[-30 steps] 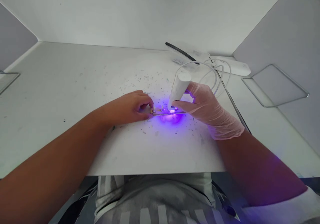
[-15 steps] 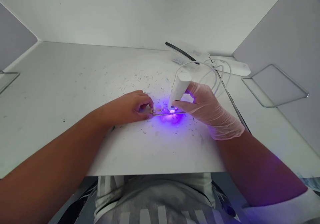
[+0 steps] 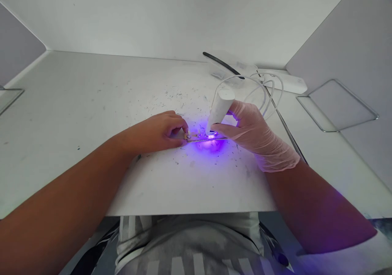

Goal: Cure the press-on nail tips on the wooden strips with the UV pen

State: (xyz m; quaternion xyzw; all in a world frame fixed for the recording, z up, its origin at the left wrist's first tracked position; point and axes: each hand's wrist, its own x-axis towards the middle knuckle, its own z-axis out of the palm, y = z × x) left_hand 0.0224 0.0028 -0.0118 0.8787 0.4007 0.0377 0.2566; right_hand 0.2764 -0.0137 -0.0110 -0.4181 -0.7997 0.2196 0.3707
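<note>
My right hand (image 3: 245, 124), in a thin pale glove, is closed around a white handheld UV lamp (image 3: 221, 105). The lamp tilts with its lower end just over a narrow strip (image 3: 199, 139), and violet light spreads from it onto the table. Small shiny pieces sit along the strip, too small and glare-washed to name. My bare left hand (image 3: 163, 132) pinches the strip's left end between thumb and fingers. Part of the strip's right end lies behind the gloved thumb.
A white cable (image 3: 265, 99) loops from the lamp toward a long white power strip (image 3: 289, 82) by the back wall. A clear plastic item with a black bar (image 3: 223, 65) lies behind the lamp. Dark specks litter the white table (image 3: 76, 103). Wire frames (image 3: 337, 105) stand at both sides.
</note>
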